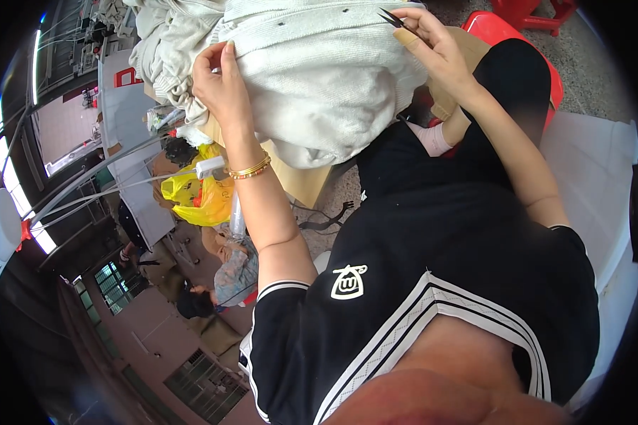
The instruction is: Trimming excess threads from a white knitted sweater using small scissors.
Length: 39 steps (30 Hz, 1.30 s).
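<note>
A white knit garment [319, 85] is heaped in front of me, and along its ribbed band are small dark marks or holes. At the left end of that band, my left hand [223, 88] is closed with thumb and fingers on the knit. Gold bangles circle that wrist. Over the right end, my right hand [436, 53] is closed around small black thread snips [391, 19], their two pointed blades parted and directed left, just above the fabric. A tan wrap covers one of its digits. The grip on the snips is partly hidden by the hand.
Beneath the garment shows a tan board or carton [301, 185]. Left of my left forearm hangs a yellow plastic bag [202, 195], and past it sits another person [235, 273]. A red plastic stool [556, 88] is at right, beside a white surface [592, 163].
</note>
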### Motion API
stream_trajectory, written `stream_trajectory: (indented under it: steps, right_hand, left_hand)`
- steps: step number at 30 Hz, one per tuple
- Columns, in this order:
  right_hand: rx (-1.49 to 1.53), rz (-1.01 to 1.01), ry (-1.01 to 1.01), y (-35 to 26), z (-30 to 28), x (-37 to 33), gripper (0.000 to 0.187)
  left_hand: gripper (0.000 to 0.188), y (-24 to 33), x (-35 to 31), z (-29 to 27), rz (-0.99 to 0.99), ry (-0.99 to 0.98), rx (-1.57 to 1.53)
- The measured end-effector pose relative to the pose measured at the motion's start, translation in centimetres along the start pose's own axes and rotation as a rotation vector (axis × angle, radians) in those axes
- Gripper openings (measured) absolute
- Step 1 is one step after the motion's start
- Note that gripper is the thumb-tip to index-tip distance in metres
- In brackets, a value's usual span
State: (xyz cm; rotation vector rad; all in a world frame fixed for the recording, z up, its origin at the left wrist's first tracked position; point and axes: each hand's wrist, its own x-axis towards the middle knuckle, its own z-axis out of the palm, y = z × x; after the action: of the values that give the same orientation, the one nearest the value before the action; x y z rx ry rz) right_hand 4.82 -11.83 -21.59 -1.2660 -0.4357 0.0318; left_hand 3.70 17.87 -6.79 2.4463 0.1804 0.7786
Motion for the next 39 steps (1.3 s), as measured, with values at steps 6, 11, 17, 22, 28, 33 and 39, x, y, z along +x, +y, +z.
stream_trajectory:
  steps: [6, 11, 17, 22, 28, 33, 39]
  right_hand:
    - [-0.095, -0.044, -0.006, -1.1, 1.5, 0.0, 0.033]
    - [-0.176, 0.009, -0.049, -2.4, 2.3, 0.8, 0.035]
    - [-0.023, -0.999, 0.073, -0.9, 5.8, 7.8, 0.023]
    - [-0.554, -0.427, -0.161, -8.2, 8.3, 7.8, 0.033]
    - [-0.781, -0.485, -0.199, -5.5, 10.3, 10.5, 0.032]
    - [-0.821, -0.505, -0.258, -4.9, 12.1, 11.3, 0.030]
    - [-0.867, -0.520, -0.325, -7.2, 13.5, 11.9, 0.030]
  left_hand:
    - [0.015, -2.8, 1.0, -0.9, -0.213, -0.168, -0.383]
    - [0.014, -2.0, 1.3, -2.8, -0.296, -0.220, -0.602]
    - [0.010, -0.7, 1.1, -4.2, -0.213, -0.096, -0.927]
    - [0.030, -3.9, -2.1, -0.9, -0.017, -0.005, -0.164]
    - [0.039, -3.9, -4.6, 2.0, 0.073, 0.079, -0.116]
    - [0.041, -4.8, -5.1, 3.2, 0.089, 0.222, -0.104]
    - [0.045, -5.2, -5.4, 3.3, 0.047, 0.246, -0.139]
